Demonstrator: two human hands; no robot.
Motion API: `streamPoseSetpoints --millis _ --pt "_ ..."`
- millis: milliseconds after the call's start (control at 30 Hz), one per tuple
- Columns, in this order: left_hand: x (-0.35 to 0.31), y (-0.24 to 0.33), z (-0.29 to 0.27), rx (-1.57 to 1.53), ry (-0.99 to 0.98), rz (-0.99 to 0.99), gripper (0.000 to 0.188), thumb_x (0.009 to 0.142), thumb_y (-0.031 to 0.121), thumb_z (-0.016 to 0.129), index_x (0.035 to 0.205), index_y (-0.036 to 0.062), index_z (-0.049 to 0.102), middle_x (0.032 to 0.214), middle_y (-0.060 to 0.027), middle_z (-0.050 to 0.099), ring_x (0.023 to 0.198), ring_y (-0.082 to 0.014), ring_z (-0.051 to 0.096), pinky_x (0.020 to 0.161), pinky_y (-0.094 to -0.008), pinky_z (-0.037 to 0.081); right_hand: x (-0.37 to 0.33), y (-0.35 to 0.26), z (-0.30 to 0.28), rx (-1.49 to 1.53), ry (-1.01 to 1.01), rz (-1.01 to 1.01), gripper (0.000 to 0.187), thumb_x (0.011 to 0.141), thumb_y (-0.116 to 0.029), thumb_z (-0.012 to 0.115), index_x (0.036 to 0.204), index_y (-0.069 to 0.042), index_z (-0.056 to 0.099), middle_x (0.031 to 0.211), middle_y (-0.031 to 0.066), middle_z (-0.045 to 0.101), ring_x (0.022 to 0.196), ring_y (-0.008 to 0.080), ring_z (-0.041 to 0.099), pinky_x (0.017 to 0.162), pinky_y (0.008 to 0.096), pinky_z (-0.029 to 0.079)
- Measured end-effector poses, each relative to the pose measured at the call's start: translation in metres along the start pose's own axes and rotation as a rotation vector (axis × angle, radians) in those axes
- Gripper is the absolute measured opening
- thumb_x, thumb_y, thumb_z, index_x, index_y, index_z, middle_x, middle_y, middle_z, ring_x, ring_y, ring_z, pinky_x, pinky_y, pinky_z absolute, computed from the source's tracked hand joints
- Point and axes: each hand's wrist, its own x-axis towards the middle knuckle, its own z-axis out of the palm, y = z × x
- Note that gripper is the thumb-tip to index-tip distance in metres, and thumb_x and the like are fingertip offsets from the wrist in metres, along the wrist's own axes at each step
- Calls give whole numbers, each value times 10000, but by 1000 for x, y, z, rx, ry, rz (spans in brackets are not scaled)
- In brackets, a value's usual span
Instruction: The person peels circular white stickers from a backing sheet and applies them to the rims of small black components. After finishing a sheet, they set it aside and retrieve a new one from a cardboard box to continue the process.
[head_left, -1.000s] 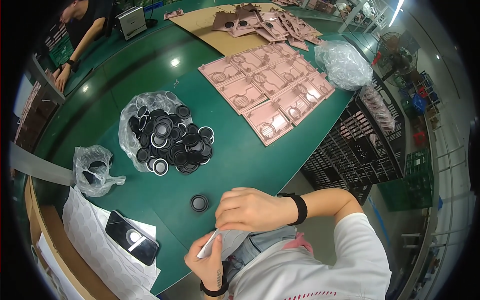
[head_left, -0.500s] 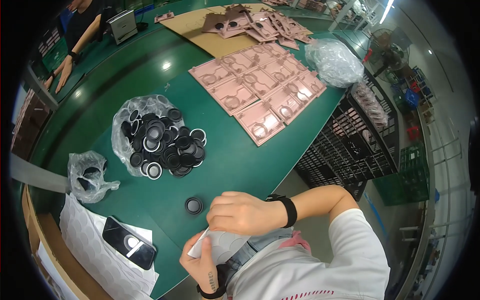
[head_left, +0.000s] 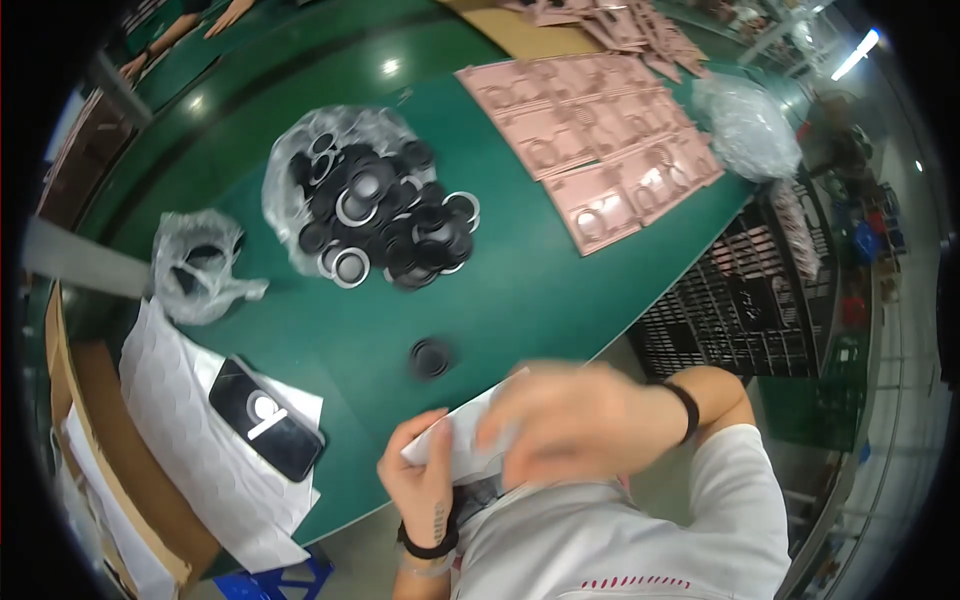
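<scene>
We had our left grip (head_left: 420,480) pinched on the white sheet (head_left: 466,440), thumb on top, right over the near edge of the green desk (head_left: 540,310). Our right grip (head_left: 585,422) was just a blur by the sheet's other end, so honestly we couldn't tell how closed it was or whether it held anything.

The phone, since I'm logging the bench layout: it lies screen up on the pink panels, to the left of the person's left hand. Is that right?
Not quite: in the head view, the phone lies on white sheets, not the pink panels. It is screen up and left of the left hand.
</scene>
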Motion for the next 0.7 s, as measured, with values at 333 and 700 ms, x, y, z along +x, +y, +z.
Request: streamPoseSetpoints --millis 333,700 --pt "-2 1 7 323 59 294 376 885 36 666 1239 0 545 908 -135 681 824 -218 652 782 -321 506 51 81 -4 597 89 608 88 842 -19 741 885 32 684 1219 167 613 1041 188 650 909 289 529" --pt "2 0 9 338 33 304 394 880 44 672 1256 2 562 921 -134 670 823 -240 649 767 -332 511 51 92 -1 566 84 633 110 842 -25 745 884 52 679 1187 173 623 997 180 666 895 278 540"
